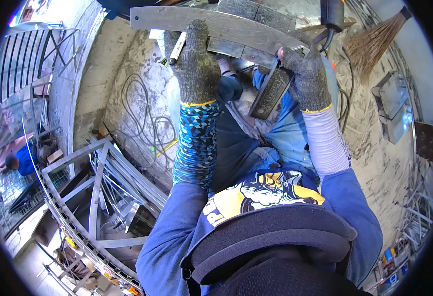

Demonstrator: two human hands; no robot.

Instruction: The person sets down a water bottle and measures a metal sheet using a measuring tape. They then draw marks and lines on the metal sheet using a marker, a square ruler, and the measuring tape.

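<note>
My left hand (195, 64), in a dark knit glove with a blue patterned sleeve, is closed around a white marker (178, 48), its dark end pointing down. Its fingers reach the lower edge of a long flat metal bar (216, 23) with a hole at its left end. My right hand (305, 74), also gloved, with a pale sleeve, grips a dark lettered square tool (271, 92) near the bar's right end. The tool slants down toward my lap. Beneath the bar lie grey metal plates (243, 51). The right thumb tip is bare.
A corded power tool (332, 16) stands at the upper right beside a straw broom (378, 42). Cables (145, 106) loop over the floor on the left. Metal strips and a frame (98, 192) lie lower left. Another person (23, 160) is at the far left.
</note>
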